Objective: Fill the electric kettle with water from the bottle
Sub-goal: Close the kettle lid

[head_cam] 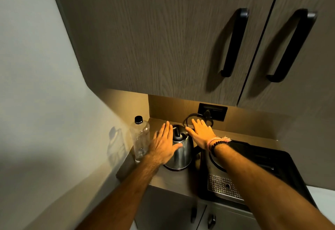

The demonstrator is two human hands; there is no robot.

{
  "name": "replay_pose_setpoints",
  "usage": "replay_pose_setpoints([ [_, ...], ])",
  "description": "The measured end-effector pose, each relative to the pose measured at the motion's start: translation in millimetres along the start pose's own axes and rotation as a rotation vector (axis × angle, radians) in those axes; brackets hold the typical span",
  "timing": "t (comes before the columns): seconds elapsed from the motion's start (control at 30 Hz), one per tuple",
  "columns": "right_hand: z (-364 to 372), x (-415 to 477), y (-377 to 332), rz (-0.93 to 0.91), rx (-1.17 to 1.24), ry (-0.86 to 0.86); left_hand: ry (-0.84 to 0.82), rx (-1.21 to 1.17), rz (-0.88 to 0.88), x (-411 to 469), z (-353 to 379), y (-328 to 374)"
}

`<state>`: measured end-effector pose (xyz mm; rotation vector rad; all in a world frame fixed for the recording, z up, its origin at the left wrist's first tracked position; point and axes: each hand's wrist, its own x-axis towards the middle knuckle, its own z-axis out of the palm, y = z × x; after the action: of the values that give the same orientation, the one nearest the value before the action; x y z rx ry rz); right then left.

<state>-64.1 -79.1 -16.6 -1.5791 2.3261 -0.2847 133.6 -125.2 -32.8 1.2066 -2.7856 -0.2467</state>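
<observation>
A steel electric kettle (181,154) with a black lid stands on the small counter, lid down. To its left, against the wall, a clear plastic bottle (140,139) with a black cap stands upright. My left hand (163,143) hovers flat, fingers spread, between the bottle and the kettle, its thumb over the kettle's side. On the kettle's right my right hand (201,132) is stretched out flat, palm down, thumb near the lid. Neither hand holds anything.
A black coffee machine (262,171) with a perforated metal drip tray fills the counter to the right. A wall socket (212,111) with a plugged-in black cord sits behind the kettle. Upper cabinets (163,39) with black handles hang low overhead. The wall closes the left side.
</observation>
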Motion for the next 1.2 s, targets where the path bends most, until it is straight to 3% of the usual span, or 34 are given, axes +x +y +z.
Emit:
replay_pose_setpoints([
  [0.33,-1,-6,26,-0.149,-0.132,-0.008,-0.006,0.153,-0.016,3,16,-5],
  [0.43,5,-5,27,-0.156,-0.099,-0.021,0.056,-0.072,-0.044,0,22,-6],
  [0.57,10,-1,31,-0.037,0.241,0.020,0.106,-0.633,-0.329,1,35,1],
  [0.67,11,0,35,-0.007,0.345,0.093,0.082,-0.924,-0.485,7,40,5],
  [1.07,4,-7,38,-0.031,0.362,0.201,0.264,-1.023,-0.489,13,46,10],
  [1.2,-24,-21,47,-0.062,0.340,0.284,0.315,-1.000,-0.411,21,31,27],
])
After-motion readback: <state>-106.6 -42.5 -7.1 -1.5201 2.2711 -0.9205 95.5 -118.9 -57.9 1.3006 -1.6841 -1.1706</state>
